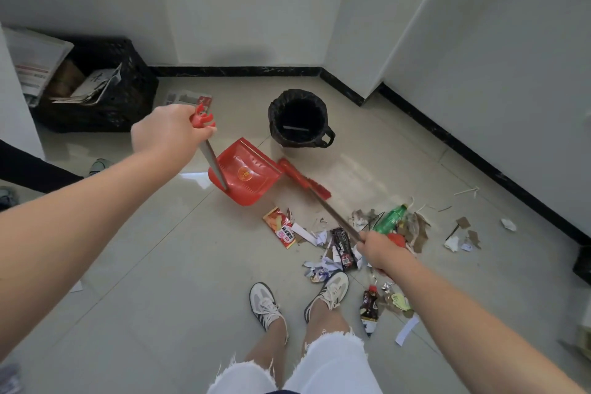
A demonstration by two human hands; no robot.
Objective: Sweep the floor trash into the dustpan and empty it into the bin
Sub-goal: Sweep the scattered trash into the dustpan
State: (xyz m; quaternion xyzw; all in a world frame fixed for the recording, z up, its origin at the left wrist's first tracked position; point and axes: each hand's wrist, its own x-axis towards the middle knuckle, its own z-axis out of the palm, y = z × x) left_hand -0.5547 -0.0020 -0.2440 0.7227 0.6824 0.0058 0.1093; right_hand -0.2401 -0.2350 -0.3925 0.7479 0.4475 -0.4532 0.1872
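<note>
Gripping dustpan point(244, 174) handle, left hand point(166, 133) extended | right hand point(382, 249) clasping broom point(303, 179) stick over trash point(339, 243)

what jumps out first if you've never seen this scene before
The red dustpan sits mid-floor, its handle gripped by the left hand, with the red broom beside it held by the right hand. A litter pile with a green bottle lies around the right hand. A black bin stands behind the dustpan.

black crate point(136, 89) stuffed with newspapers point(36, 64), far left; a shoe point(99, 166) near it.
</note>
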